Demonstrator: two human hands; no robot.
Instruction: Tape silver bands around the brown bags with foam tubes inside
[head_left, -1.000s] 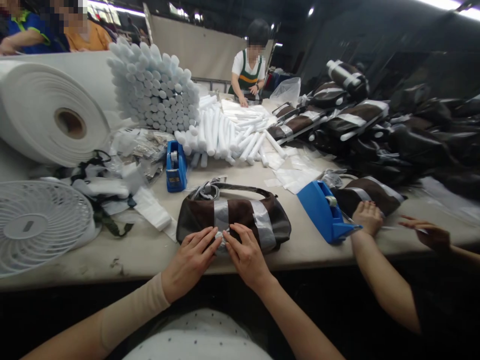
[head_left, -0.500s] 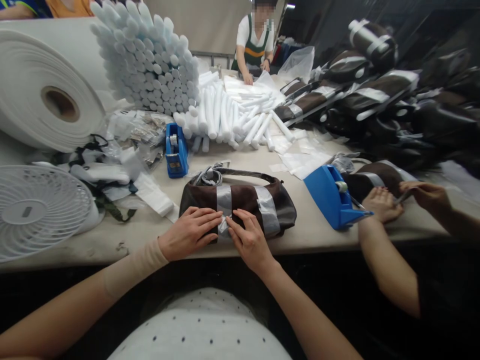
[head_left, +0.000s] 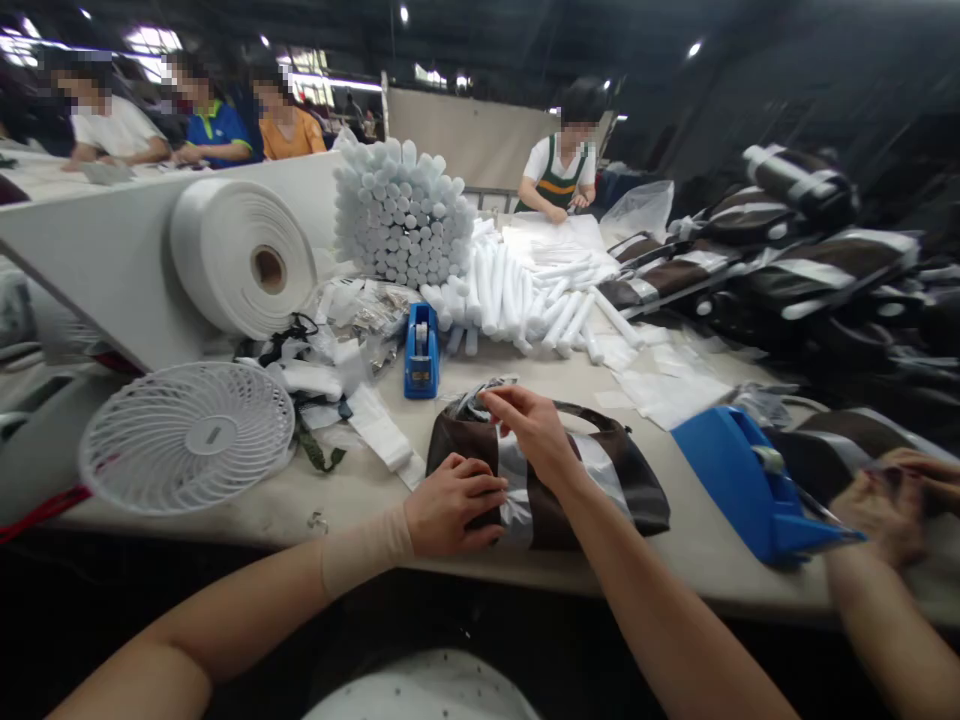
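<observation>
A dark brown handbag (head_left: 551, 510) with silvery wrapping bands (head_left: 514, 480) around it lies in front of me on the table. My left hand (head_left: 457, 505) rests on its near left side, fingers stretched out over the band. Above the bag's top left, my right hand (head_left: 529, 425) has its fingertips drawn together at a grey coiled bundle (head_left: 472, 405). What they pinch, if anything, is hidden. The bag's handle (head_left: 592, 415) arches behind my right wrist. Just beyond the bag stands a blue tape dispenser (head_left: 422, 365).
A larger blue dispenser (head_left: 742, 480) stands at right, beside a co-worker's hands (head_left: 892, 500). White foam rods (head_left: 517, 300) and a pile of wrapped bags (head_left: 810, 270) lie farther back. At left are a fan (head_left: 187, 435) and a white roll (head_left: 232, 250).
My right hand has left the front band and moved up to the coiled bundle at the bag's top. My left hand stays on the bag. The view has tilted up and turned left.
</observation>
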